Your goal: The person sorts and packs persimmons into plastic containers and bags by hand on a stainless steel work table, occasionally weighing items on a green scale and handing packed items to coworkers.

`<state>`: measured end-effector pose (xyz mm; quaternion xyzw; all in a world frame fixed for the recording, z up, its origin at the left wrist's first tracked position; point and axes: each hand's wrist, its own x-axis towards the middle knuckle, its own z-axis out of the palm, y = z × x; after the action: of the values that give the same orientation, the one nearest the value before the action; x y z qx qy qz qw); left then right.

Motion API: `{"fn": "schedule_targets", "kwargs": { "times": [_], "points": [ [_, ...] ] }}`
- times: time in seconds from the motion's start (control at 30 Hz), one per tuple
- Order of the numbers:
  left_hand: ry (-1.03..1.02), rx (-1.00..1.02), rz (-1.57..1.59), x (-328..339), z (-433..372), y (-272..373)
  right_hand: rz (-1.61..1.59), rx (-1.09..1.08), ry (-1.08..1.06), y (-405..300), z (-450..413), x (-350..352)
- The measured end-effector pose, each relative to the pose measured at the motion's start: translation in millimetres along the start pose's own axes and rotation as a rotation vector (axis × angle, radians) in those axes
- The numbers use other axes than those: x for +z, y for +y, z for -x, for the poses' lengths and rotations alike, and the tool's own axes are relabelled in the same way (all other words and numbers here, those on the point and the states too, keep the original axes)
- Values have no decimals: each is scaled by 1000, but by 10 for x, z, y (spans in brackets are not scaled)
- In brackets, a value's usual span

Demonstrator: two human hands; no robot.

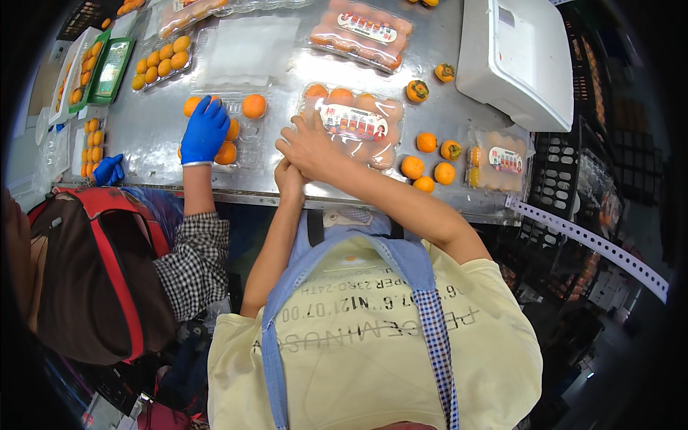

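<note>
A clear plastic clamshell of persimmons [357, 131], with a printed label on its lid, lies on the metal table before me. My right hand [312, 145] reaches across to its left side. The fingers are spread, and one touches the lid beside the label. Close under the right wrist is my left hand [290, 180], its fingers curled and partly hidden. I cannot tell whether it grips anything. Several loose persimmons [427, 142] sit to the right of the clamshell.
On the left, a co-worker's blue-gloved hand [205, 131] is over an open tray [252, 134] holding persimmons. More filled packs [360, 35] lie farther back. A white foam box [513, 70] stands at right, near a smaller pack [497, 161] and the table edge.
</note>
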<state>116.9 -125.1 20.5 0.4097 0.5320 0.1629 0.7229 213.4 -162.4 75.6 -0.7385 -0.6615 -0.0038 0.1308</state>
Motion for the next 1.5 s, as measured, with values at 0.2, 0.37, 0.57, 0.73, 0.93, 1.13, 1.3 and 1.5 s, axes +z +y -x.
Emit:
{"fn": "schedule_targets", "kwargs": {
  "times": [0.2,0.37,0.57,0.73,0.93,1.13,1.3,1.5],
  "points": [
    [-100,-46,39,-129,22,-44,-30,16,16,-19,279,31],
    [-196,-154,-6,-84,117,-52,-15,223,-207,354,759,-365],
    [-241,-156,54,13,210,-123,-79,141,-68,505,945,-297],
    [-353,-178,-53,242,363,-111,-53,101,-85,523,988,-267],
    [-371,-133,-80,223,334,-172,-139,81,-93,469,909,-215],
    [-349,-88,-12,285,359,-288,-141,158,-141,405,922,-394],
    [-287,-110,-7,313,441,-172,-129,108,-126,395,910,-333],
    [-248,-76,-109,345,312,-287,-194,71,140,590,799,-638]
  ]
}}
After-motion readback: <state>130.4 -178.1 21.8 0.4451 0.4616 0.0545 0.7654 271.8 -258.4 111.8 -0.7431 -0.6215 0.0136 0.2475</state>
